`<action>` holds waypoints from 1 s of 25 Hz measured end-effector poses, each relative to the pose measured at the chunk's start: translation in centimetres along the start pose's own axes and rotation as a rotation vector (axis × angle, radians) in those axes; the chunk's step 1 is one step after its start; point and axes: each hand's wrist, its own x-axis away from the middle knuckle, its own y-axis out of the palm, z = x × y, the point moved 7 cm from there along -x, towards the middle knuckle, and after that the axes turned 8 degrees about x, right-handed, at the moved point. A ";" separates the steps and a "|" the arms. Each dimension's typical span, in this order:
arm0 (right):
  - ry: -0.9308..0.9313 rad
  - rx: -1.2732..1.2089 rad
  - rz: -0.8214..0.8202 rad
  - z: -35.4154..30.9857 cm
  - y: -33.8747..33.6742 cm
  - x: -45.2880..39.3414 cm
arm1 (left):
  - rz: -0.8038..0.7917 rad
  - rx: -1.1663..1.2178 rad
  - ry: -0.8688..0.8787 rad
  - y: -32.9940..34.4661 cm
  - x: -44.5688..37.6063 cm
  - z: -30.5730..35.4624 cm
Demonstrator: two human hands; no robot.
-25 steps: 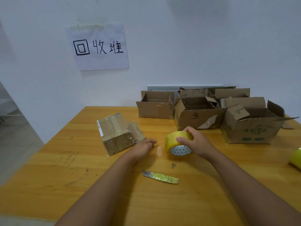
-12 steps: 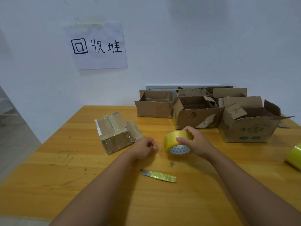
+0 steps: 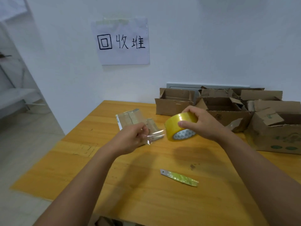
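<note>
Tape roll [image 3: 179, 126], yellowish and glossy, with a white core printed in grey triangles, is held in the air above the table [image 3: 146, 201]. The right hand [image 3: 206, 126] grips it: the thumb presses on the near side of the band and the other fingers curl over the top. From the roll a clear strip [image 3: 157, 136] stretches to the left, and the left hand [image 3: 130, 139] pinches its end between thumb and fingertips, which are bunched together. Both forearms reach forward from the lower edge, the left wrist a little lower than the right.

Just beyond the left fingertips, partly hidden by them and by the strip, lies a small taped parcel [image 3: 128, 117] with a white label edge; its print is too small to read. Nearer to the person than both sets of fingers, a blade [image 3: 179, 177] wrapped in yellow-green tape lies flat on the wood. Behind the right fingers stand open cardboard boxes [image 3: 174, 105] in a row along the wall. To their right is a box with green print [image 3: 276, 139], which cannot be read. Above the left fingers, on the wall, a paper sheet [image 3: 122, 41] shows the handwriting "回收堆".
</note>
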 end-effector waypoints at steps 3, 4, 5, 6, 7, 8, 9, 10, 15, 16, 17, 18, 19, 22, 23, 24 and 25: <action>-0.081 0.157 -0.010 -1.9 1.1 -1.8 | 0.017 0.016 -0.090 -2.6 1.3 -2.6; -0.102 0.290 -0.005 -2.0 1.6 -2.5 | 0.040 0.029 -0.123 -3.4 1.7 -3.5; -0.112 0.413 -0.013 -2.0 2.2 -3.1 | 0.071 0.043 -0.150 -4.1 2.2 -4.3; -0.104 0.478 -0.032 -1.7 2.8 -3.6 | 0.112 0.061 -0.167 -4.5 2.5 -4.8; -0.084 0.492 -0.058 -1.4 3.5 -4.1 | 0.162 0.087 -0.180 -4.8 2.8 -5.3; -0.069 0.497 -0.079 -1.1 4.1 -4.5 | 0.219 0.147 -0.202 -4.9 3.1 -5.8; -0.070 0.516 -0.089 -1.2 4.6 -4.8 | 0.271 0.242 -0.233 -4.9 3.3 -6.3; -0.078 0.540 -0.092 -1.3 5.1 -5.2 | 0.314 0.341 -0.267 -4.8 3.5 -6.8; -0.097 0.582 -0.036 -1.9 5.5 -7.3 | 0.398 0.503 -0.282 -5.1 3.7 -8.1; -0.100 0.592 -0.032 -1.9 5.6 -7.7 | 0.411 0.506 -0.283 -5.1 3.5 -8.4; -0.102 0.598 -0.033 -1.9 5.6 -8.1 | 0.420 0.503 -0.296 -4.9 3.4 -8.6; -0.102 0.602 -0.039 -1.9 5.6 -8.4 | 0.429 0.501 -0.314 -4.8 3.3 -8.9; -0.104 0.608 -0.049 -1.8 5.7 -8.7 | 0.439 0.504 -0.331 -4.5 3.1 -9.2; -0.101 0.645 -0.085 -1.5 6.0 -9.4 | 0.477 0.515 -0.366 -3.9 2.7 -9.9; -0.096 0.658 -0.098 -1.3 6.2 -9.7 | 0.488 0.509 -0.377 -3.7 2.6 -10.1; -0.088 0.668 -0.114 -1.1 6.3 -9.9 | 0.499 0.495 -0.387 -3.6 2.4 -10.2; -0.082 0.673 -0.128 -1.0 6.4 -10.1 | 0.512 0.472 -0.399 -3.6 2.2 -10.4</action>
